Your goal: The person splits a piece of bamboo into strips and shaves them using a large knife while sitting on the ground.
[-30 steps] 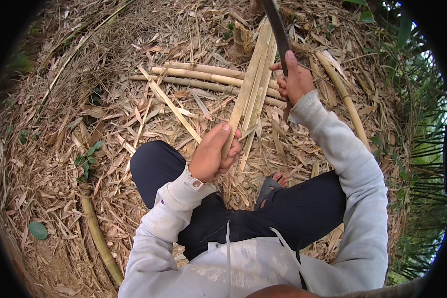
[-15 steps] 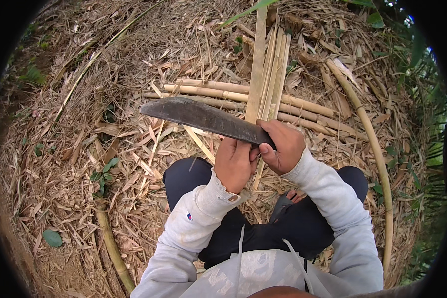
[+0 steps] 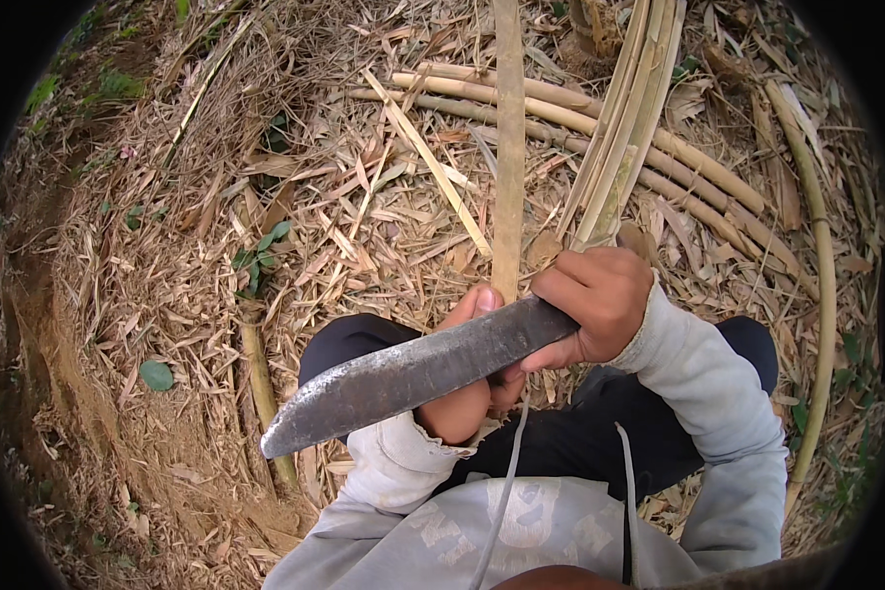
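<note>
We've got our right hand (image 3: 600,307) wrapped round the knife (image 3: 413,366), which crosses over our left hand (image 3: 460,411). That one looks pinched on the pale strip (image 3: 508,157) running out ahead, but the knife half-hides it.

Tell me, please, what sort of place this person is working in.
It looks like an outdoor work spot, perhaps near growing bamboo: dry leaf litter covers the ground, bamboo-like poles and pale split strips lie there, and a small green plant shows at the left.

Soft, diffuse daylight lights the scene evenly, with fisheye bending and 4 blackened corners.
</note>
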{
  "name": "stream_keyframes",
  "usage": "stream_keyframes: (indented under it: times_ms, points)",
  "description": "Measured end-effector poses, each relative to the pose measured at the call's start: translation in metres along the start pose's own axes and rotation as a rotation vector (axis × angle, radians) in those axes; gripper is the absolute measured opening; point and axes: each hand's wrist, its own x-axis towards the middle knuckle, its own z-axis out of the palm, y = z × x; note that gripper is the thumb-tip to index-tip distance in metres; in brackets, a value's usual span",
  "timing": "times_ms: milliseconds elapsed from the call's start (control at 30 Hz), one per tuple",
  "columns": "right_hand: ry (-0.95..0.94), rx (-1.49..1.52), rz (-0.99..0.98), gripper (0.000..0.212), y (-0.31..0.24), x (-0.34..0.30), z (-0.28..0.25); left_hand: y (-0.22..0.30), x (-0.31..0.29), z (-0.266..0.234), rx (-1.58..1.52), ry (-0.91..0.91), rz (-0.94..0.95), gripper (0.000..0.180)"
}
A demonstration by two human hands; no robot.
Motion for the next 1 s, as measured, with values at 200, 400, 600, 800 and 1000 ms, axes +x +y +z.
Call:
stream_keyframes:
  times_ms: [200, 400, 600, 800, 1000]
  points:
    - [-0.023, -0.048, 0.024, 0.056, 0.021, -0.016, 0.001, -0.01, -0.001, -0.009, -0.085, -0.113, -0.11, 0.039]
    - [0.093, -0.073, 0.404, 0.053, 0.06, -0.026, -0.001, -0.012, -0.009, -0.007, -0.172, -0.135, -0.166, 0.034]
    - [-0.098, -0.058, 0.086, 0.053, -0.009, -0.015, 0.008, -0.023, 0.005, -0.022, -0.282, -0.19, -0.196, 0.039]
    - [-0.138, -0.219, 0.102, 0.055, 0.021, -0.013, 0.009, -0.023, 0.023, -0.036, -0.175, -0.303, -0.221, 0.039]
    - [0.055, -0.221, 0.612, 0.048, 0.077, -0.022, -0.002, -0.028, 0.014, -0.046, -0.241, -0.386, -0.276, 0.033]
